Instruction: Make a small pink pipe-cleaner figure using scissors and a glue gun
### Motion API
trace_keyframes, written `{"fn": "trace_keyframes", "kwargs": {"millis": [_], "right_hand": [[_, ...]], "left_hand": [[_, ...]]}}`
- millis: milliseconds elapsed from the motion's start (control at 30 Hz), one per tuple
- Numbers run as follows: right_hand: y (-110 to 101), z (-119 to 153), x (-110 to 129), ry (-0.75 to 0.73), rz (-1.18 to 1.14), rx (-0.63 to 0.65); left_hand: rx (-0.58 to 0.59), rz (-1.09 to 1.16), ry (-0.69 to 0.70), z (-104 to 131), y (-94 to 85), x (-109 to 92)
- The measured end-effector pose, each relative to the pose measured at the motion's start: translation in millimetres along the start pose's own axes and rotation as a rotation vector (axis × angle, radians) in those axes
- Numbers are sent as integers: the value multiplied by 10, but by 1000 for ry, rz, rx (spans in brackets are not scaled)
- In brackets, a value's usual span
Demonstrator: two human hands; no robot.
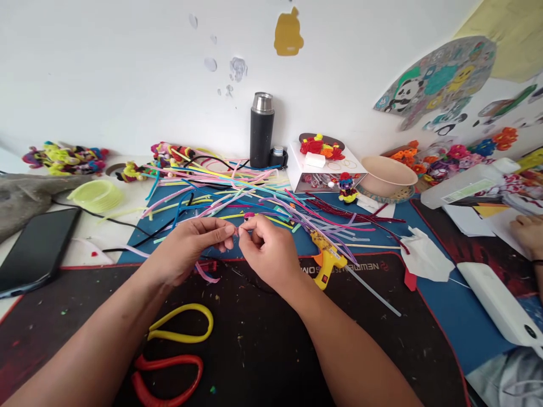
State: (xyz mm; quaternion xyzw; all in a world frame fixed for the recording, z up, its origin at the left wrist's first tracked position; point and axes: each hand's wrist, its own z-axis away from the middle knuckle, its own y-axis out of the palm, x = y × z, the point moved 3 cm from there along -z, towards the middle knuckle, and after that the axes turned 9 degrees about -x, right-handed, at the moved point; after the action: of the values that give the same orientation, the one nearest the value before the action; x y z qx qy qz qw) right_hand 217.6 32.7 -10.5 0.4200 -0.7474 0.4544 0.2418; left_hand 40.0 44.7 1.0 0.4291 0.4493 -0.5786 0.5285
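Observation:
My left hand (199, 243) and my right hand (269, 246) meet fingertip to fingertip above the front edge of the pile of coloured pipe cleaners (229, 192). Both pinch something tiny and pinkish between thumb and forefinger, too small to make out. Just behind my right hand shows a small magenta piece (249, 215). A yellow glue gun (328, 263) lies right of my right wrist, on the edge of the black mat (254, 345). Scissors with a yellow and a red handle (186, 376) lie beside my left forearm.
A black thermos (261, 133) stands at the back, beside a white box (294, 175) and a pinkish bowl (388, 175). On the left are a phone (38, 246) and a pale green coil (97, 196). Another person's hand (528, 232) rests at the far right, near a white device (496, 302).

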Motion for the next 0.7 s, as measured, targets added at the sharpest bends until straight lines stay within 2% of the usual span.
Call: {"fn": "trace_keyframes", "kwargs": {"millis": [267, 567, 700], "right_hand": [[17, 9, -17, -21, 15, 15], [27, 23, -7, -35, 1, 15], [22, 12, 5, -19, -27, 13]], "left_hand": [[-40, -91, 54, -28, -90, -9], [10, -156, 41, 8, -53, -87], [-13, -152, 34, 1, -61, -61]]}}
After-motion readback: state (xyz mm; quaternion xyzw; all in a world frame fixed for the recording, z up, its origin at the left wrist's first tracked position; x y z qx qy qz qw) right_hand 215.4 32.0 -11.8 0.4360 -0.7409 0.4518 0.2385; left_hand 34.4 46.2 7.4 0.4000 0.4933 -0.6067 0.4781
